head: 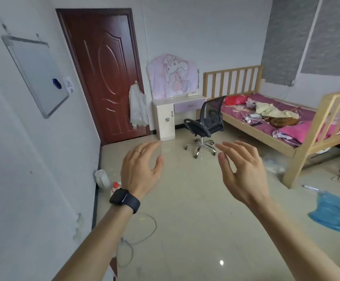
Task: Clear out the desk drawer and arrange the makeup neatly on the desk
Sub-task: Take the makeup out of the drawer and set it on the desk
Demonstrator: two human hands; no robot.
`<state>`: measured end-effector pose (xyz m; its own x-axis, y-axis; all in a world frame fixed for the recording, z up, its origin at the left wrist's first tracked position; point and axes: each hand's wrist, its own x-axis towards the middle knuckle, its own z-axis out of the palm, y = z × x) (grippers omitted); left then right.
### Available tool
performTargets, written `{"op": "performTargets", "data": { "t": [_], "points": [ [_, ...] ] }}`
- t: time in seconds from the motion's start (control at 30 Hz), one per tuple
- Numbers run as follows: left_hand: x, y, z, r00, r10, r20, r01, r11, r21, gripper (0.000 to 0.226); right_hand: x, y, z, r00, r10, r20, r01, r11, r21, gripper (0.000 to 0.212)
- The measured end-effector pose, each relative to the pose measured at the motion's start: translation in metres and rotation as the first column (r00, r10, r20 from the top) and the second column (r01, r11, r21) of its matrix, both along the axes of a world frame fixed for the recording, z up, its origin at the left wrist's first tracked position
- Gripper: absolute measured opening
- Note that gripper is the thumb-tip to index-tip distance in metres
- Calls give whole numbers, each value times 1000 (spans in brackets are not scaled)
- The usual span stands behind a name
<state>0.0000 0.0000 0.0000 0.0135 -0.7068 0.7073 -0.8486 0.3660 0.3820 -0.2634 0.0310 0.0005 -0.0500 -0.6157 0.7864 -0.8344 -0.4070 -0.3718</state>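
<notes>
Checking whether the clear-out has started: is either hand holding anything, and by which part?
Nothing is held. The left hand and right hand are both open and raised in mid-air, far from the desk.

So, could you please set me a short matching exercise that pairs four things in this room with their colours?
Things:
1. drawer
2. chair
3. door
4. bed frame

Colours:
A. black
B. pale wood
C. lilac
D. dark red

Pairs: 1-C, 2-A, 3-D, 4-B
</notes>
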Motion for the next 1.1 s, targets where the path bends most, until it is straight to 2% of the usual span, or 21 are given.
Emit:
{"op": "performTargets", "data": {
  "t": [0.2, 0.43, 0.83, 1.1],
  "points": [
    [-5, -20, -35, 993, 60, 99, -78, 978, 191, 39, -16, -31, -40, 997, -28, -75, 39, 987, 154, 28],
    [-1, -87, -60, 989, 84, 123, -118, 948, 296, 41, -23, -109, -62, 992, -22, -126, 65, 936, 346, 34],
    [19, -305, -42, 990, 74, 120, -107, 949, 295, 42, 1, -320, -31, 984, -31, -176, 92, 932, 350, 35],
    [28, -453, -22, 990, 46, 136, -82, 957, 278, 43, 14, -466, -21, 990, -38, -135, 83, 935, 345, 37]
  ]
}}
